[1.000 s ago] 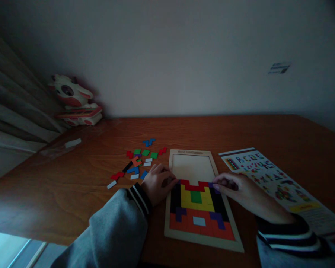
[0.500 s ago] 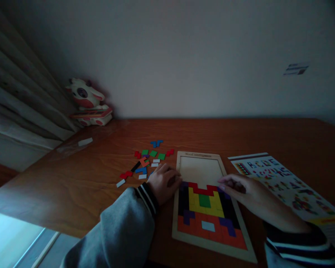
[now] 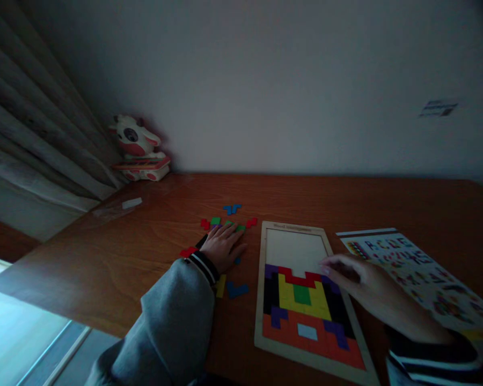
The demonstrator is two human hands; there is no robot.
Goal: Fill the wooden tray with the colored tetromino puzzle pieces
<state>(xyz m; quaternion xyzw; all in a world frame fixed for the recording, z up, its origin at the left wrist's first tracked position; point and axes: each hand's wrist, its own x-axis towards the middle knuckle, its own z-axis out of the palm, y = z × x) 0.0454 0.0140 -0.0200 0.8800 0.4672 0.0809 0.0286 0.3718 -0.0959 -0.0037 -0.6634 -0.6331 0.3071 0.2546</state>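
A pale wall (image 3: 285, 96) rises behind a brown wooden tabletop (image 3: 116, 279), with a striped-looking curtain (image 3: 32, 123) hanging at left. A person in gray sleeves (image 3: 173, 316) with banded cuffs works over a wooden puzzle tray (image 3: 260, 300) lying on the tabletop, between the two hands, its near part filled with colored pieces and its far part bare. A printed sheet (image 3: 422, 279) of colorful figures lies just right of the tray. The right hand (image 3: 356, 271) rests at the tray's right side, thumb and forefinger tips brought close together beside a purple piece (image 3: 333, 285); whether they grip anything cannot be told. A cow-shaped toy (image 3: 145, 155) sits at the tabletop's far left corner. The left hand (image 3: 222, 249), palm down with fingers loosely spread, covers part of a scatter of loose pieces left of the tray; any hold beneath it is hidden. Nearer the person lie a blue piece (image 3: 237, 290) and a partly hidden yellow piece (image 3: 221, 287). Inside the tray, yellow pieces surround a green square (image 3: 301, 294), and orange ones frame a white rectangle (image 3: 307, 332).
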